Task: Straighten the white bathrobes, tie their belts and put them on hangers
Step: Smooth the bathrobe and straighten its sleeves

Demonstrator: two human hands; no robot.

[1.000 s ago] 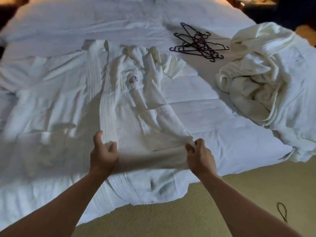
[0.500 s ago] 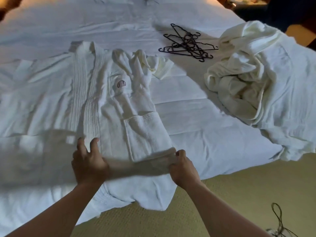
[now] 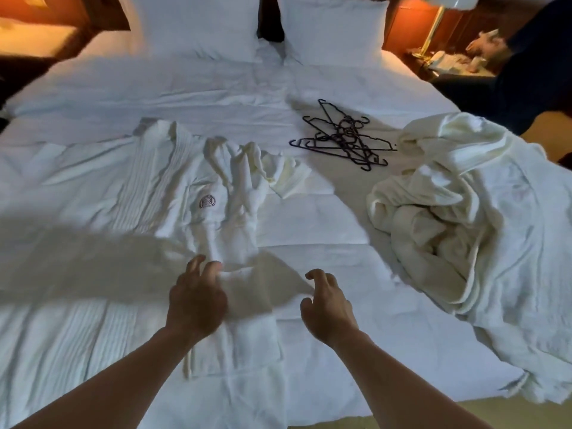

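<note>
Both hands now off the bathrobe [image 3: 173, 193], each grip spread (fingers loose), collar toward pillows [image 3: 331, 29], lengthwise.

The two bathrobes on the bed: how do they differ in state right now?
The left bathrobe lies spread flat with collar and chest logo showing; the right bathrobe is a crumpled heap. The left bathrobe is under the hands, left hand and right hand; the right bathrobe lies untouched beside the hangers. Both are white and not on hangers.

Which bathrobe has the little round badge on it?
The flat bathrobe under the hands, left of the hangers. The other bathrobe is a crumpled heap on the right, with no badge showing.
</note>
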